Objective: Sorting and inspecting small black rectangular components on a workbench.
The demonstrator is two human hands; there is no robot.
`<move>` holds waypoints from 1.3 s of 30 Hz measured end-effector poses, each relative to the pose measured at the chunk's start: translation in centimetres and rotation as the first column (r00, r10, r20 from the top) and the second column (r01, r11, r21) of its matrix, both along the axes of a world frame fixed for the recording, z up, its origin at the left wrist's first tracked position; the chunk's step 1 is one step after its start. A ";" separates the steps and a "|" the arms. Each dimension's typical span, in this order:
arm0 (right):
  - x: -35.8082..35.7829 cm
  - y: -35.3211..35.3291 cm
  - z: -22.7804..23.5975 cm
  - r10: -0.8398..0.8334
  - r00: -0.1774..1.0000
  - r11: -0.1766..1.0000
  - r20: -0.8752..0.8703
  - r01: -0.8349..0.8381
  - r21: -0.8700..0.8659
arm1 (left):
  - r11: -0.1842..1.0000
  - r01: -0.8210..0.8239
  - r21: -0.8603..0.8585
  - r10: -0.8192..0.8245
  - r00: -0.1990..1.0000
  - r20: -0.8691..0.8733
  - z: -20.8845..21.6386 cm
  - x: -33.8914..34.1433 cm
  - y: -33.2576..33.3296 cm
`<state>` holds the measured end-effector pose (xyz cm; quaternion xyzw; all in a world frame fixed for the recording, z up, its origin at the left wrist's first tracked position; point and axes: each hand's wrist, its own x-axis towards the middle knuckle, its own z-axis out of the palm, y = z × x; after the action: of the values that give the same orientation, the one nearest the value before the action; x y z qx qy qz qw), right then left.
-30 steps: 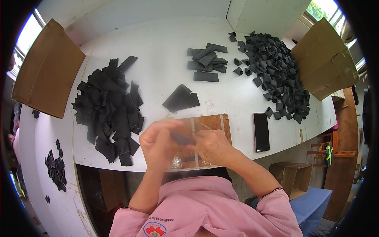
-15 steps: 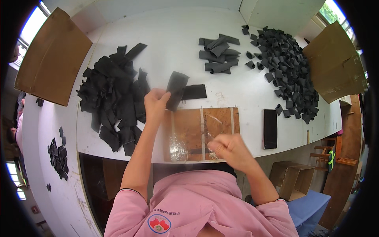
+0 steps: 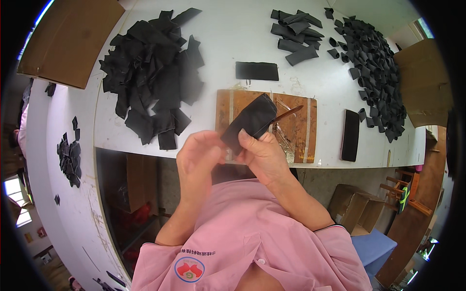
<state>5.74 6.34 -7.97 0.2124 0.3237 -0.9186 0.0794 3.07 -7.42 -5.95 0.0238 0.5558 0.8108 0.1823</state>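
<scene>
My right hand [image 3: 262,153] grips a flat black fabric strip [image 3: 252,119], its thumb on top of the lower end. The strip slants up to the right above a brown wooden board [image 3: 306,136] with pale bands. At the strip's lower left end is my left hand [image 3: 199,157], smeared by motion; whether its fingers grip the strip cannot be made out. A brown pointed stick [image 3: 290,113] juts out from the strip's right side, and what holds or supports it is hidden. Beyond the board, another black strip [image 3: 257,71] lies flat on the white table [image 3: 228,39].
On the left spreads a heap of black fabric pieces [image 3: 150,63]. Black rolled strips [image 3: 296,31] lie at the back right, near a large pile of short black tubes [image 3: 371,63]. A dark phone-like slab [image 3: 350,136] rests right of the board. Cardboard boxes [image 3: 70,39] flank the table.
The fabric strip that my left hand held up is now in my right hand, lower and over the board. The brown stick has come into sight. The whole view has shifted, so the table appears higher.
</scene>
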 end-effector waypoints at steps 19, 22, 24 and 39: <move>0.5 -0.6 -0.2 -0.050 0.999 0.998 0.002 0.050 0.044 | 0.996 0.026 -0.088 -0.023 0.999 0.038 -0.5 0.3 0.6; 0.5 -0.4 -0.6 -0.031 0.999 0.999 0.027 0.031 -0.020 | 0.994 0.032 -0.101 -0.027 0.999 0.045 -0.5 0.3 0.6; 0.5 -0.6 -0.7 -0.036 0.999 0.999 0.023 0.036 -0.006 | 0.994 0.033 -0.101 -0.027 0.998 0.054 -0.6 0.3 0.5; 0.2 0.0 -1.2 0.123 0.992 0.946 -0.020 -0.111 0.306 | 0.978 -0.094 -0.185 0.099 0.995 0.017 -1.0 0.2 1.7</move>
<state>5.96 6.35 -9.15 0.1847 0.4747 -0.8554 0.0938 3.32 -5.75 -6.96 -0.0309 0.6265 0.7640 0.1515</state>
